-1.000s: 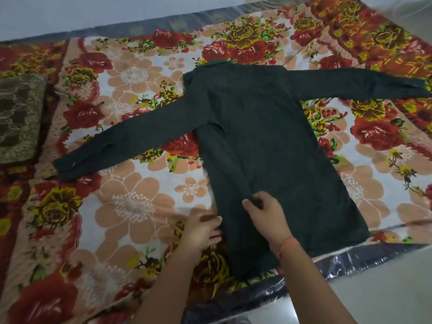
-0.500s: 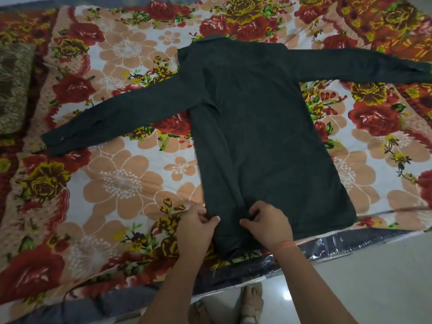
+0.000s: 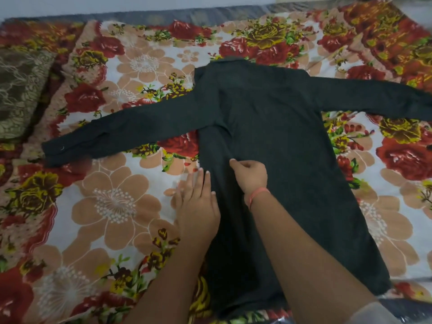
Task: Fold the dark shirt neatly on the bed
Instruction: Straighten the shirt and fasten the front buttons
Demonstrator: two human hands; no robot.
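Our left hand [image 3: 198, 206] lies flat with straight fingers. It presses the left edge of the dark shirt [image 3: 280, 141] down onto the bed [image 3: 112, 206]. Our right hand [image 3: 251, 175] has curled fingers and pinches a small bit of the cloth, just beside the left hand.

We think we are making the long side fold. To do it well, we should hold the flat hand on the edge so the cloth does not slide. Then we pull the pinched bit straight, so the fold line runs even from the shoulder down to the bottom. We should go slow, because soft cloth bunches up fast.

The shirt lies spread out in the middle of the bed, which is covered in big flowers. It is very dark, almost black. Its collar [image 3: 230, 60] points away from us and its bottom edge is close to us. The left sleeve [image 3: 121, 134] and the right sleeve [image 3: 374, 99] stick out to the sides. The left side of the body looks folded in as a long strip.
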